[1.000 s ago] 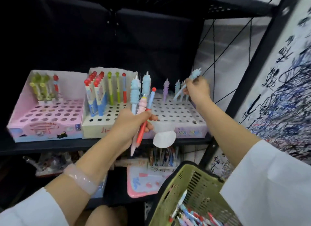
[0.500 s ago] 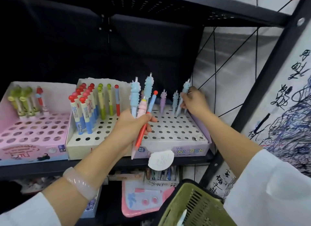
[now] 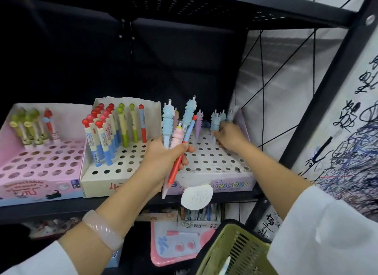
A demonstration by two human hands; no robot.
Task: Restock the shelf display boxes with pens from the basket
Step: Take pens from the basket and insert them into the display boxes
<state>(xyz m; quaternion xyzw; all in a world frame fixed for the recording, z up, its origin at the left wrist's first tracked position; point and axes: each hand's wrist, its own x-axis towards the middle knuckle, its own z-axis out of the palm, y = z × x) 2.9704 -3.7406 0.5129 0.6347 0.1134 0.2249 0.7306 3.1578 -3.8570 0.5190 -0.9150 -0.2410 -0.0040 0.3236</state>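
— Right hand (image 3: 229,136)?
— Pinching an upright blue pen (image 3: 215,122) at the display box's (image 3: 214,162) back right corner.
— Left hand (image 3: 163,160)?
— Clutching a pen bundle (image 3: 180,129), just left, nearer the empty holes.

My one head camera looks forward and slightly down, close to the shelf (image 3: 61,210); boxes fill mid-frame, my arms rise from the bottom, basket (image 3: 231,252) lower right.
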